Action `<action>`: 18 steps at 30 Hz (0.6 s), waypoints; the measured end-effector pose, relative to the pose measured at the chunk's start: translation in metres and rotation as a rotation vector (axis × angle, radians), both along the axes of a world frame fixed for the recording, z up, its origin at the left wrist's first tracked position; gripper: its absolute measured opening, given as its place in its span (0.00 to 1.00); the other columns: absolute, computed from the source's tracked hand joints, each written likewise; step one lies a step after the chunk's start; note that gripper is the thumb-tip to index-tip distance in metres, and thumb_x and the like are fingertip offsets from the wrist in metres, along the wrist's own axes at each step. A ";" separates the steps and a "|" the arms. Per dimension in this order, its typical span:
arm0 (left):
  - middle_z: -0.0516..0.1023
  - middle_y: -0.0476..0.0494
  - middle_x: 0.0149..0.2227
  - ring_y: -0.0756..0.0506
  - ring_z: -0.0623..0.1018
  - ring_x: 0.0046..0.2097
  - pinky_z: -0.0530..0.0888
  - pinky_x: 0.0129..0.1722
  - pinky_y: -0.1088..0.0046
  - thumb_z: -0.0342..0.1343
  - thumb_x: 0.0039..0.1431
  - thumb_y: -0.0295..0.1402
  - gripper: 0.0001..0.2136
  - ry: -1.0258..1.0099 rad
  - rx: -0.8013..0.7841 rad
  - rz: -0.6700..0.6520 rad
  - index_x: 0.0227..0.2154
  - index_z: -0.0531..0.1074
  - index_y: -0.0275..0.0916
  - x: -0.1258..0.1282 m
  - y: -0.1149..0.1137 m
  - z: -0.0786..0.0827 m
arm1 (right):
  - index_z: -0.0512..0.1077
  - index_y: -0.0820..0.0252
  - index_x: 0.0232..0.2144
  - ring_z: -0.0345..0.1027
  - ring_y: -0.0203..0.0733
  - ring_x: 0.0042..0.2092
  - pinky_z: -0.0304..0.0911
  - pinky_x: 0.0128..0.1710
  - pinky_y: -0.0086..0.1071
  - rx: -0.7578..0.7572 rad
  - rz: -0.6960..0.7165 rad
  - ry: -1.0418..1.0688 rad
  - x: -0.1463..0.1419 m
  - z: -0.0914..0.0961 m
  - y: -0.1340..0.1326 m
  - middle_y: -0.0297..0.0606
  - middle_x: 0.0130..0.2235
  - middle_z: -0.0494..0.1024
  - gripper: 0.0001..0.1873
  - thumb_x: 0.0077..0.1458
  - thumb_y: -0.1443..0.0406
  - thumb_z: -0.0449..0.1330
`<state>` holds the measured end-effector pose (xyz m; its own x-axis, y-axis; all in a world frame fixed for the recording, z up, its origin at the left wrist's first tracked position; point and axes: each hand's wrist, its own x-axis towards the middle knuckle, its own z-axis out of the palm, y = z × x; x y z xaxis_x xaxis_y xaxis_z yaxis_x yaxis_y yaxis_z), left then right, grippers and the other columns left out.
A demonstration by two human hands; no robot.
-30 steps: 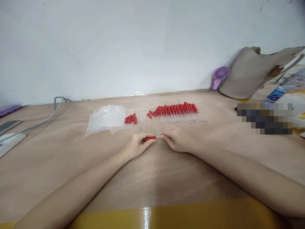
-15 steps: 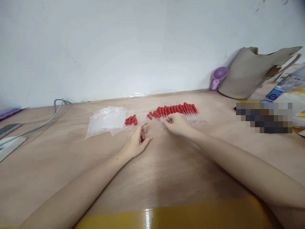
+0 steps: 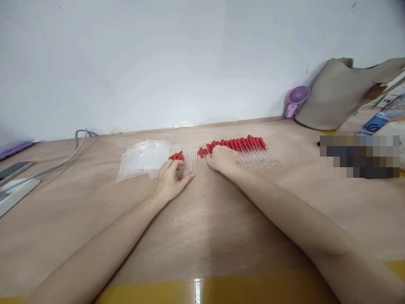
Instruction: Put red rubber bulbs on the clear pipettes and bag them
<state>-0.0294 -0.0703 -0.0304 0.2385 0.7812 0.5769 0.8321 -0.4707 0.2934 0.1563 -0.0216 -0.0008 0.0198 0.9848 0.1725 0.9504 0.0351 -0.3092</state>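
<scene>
My left hand (image 3: 171,178) lies on the wooden table (image 3: 202,228). Its fingers are bent forward onto a small heap of loose red rubber caps (image 3: 176,156), and its thumb sticks out to the right. Just right of it lies a bunch of bare clear glass tubes (image 3: 191,161). My right hand (image 3: 221,158) rests knuckles-up on the left end of a long row of red-capped droppers (image 3: 249,147). Its fingers curl down and hide what they hold.
Clear plastic bags (image 3: 144,158) lie left of the caps. A grey cable (image 3: 63,158), a phone (image 3: 9,169) and a white strip (image 3: 15,192) sit far left. A purple mini fan (image 3: 295,99), a beige bag (image 3: 335,99) and packages stand at the right.
One second ago both hands held a single red-capped dropper between them near me. My right hand carried it away to the row, and my left hand moved forward to the loose caps.
</scene>
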 end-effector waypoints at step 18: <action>0.71 0.41 0.36 0.39 0.67 0.42 0.60 0.39 0.63 0.53 0.53 0.36 0.09 0.205 0.152 0.327 0.35 0.73 0.40 -0.012 0.015 0.004 | 0.74 0.63 0.37 0.70 0.47 0.42 0.63 0.36 0.33 -0.072 0.151 0.004 -0.040 0.009 -0.011 0.50 0.40 0.75 0.14 0.51 0.61 0.54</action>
